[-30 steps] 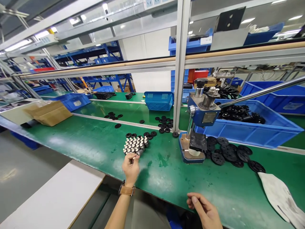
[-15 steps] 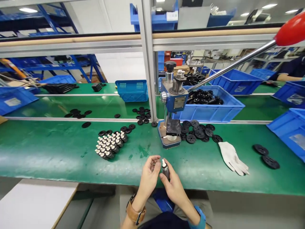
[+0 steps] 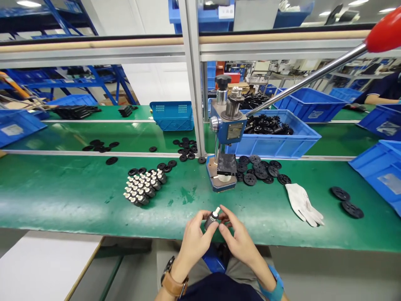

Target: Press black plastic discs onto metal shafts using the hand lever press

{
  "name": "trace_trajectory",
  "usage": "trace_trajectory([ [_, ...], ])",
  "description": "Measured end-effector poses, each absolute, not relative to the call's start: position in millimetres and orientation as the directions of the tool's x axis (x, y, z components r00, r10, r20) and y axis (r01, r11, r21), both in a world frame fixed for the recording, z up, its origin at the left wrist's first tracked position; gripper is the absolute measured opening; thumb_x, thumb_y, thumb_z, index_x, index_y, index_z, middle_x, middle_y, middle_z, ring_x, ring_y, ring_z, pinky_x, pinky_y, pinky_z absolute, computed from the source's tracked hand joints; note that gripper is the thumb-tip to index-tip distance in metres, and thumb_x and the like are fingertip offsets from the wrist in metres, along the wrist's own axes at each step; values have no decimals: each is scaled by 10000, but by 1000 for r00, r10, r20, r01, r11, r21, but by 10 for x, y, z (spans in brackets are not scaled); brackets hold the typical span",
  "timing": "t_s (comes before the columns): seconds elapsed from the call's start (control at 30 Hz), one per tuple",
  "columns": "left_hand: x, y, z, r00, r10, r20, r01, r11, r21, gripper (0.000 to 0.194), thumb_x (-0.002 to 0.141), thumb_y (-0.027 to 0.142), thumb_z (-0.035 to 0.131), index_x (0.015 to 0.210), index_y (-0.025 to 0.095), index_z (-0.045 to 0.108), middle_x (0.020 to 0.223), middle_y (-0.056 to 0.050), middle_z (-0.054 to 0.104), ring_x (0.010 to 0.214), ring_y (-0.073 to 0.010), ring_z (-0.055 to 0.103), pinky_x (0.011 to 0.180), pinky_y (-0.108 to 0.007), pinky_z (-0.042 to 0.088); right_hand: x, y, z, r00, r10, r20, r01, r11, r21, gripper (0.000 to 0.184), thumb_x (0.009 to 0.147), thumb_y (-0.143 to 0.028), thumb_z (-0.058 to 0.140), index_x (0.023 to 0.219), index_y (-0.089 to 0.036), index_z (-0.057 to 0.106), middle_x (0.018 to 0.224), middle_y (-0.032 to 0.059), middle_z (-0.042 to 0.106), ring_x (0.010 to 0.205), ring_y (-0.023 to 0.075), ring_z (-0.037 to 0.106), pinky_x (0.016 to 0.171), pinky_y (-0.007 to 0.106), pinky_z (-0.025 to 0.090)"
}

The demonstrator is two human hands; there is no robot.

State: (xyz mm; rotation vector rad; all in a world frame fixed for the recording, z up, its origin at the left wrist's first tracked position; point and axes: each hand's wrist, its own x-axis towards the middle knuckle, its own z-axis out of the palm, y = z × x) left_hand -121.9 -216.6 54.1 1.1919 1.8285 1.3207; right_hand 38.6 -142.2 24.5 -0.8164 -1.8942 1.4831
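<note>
My left hand [image 3: 196,236] is closed around a small black cylindrical part with a white tip [image 3: 211,219], thumb in front and fingers behind. The part leans with its white tip up and to the right. Right beside it, my right hand [image 3: 237,239] has its thumb and index finger apart, the index fingertip close to the white tip; whether it touches cannot be made out. Both hands are over the front edge of the green bench. Ahead of them stands a blue hand press [image 3: 227,129] with a long red-knobbed lever [image 3: 308,79]. To the left, several similar white-tipped parts [image 3: 142,187] stand in a tight group.
Black discs [image 3: 260,170] lie right of the press, with more discs [image 3: 187,149] to its left. A white glove [image 3: 303,205] rests on the bench at right. Behind the press is a blue bin [image 3: 275,144] of black parts. A metal post [image 3: 192,79] rises left of the press.
The white-tipped part has passed from my right hand to my left and now tilts to the right. My right hand's fingers have opened off it. The view has shifted slightly.
</note>
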Motion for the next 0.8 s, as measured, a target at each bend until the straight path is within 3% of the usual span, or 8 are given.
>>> trace_trajectory([
  [0.13,-1268,-2216,655,-339,931,137,489,50,871,80,875,312,735,937,262,735,859,-47,752,804,-252,678,748,-334,472,443,-1357,344,-628,775,74,-16,82,-997,560,966,-489,664,1450,-217,593,1209,108,714,1058,234,706,956,352,576],
  [0.33,-1267,-2253,677,-183,969,165,535,-43,844,146,890,352,751,1015,277,750,891,-72,756,825,-281,684,759,-357,474,450,-1390,360,-657,752,-61,-103,-170,-980,449,863,-549,784,1149,-207,734,989,65,758,893,211,720,843,328,588],
  [0.5,-1247,-2300,623,-151,979,136,564,-28,825,198,911,330,732,1095,269,692,1005,-86,769,898,-293,709,801,-365,484,453,-1378,392,-673,737,-62,-129,-199,-971,384,860,-512,802,1072,-196,751,959,61,763,863,197,708,816,313,574],
  [0.8,-1217,-2310,589,-83,989,125,723,-27,690,144,986,306,611,1077,244,519,941,-52,739,827,-274,711,722,-353,464,447,-1354,291,-684,725,-82,-135,-236,-962,418,845,-550,816,1064,-198,759,889,33,741,771,151,654,712,251,525],
])
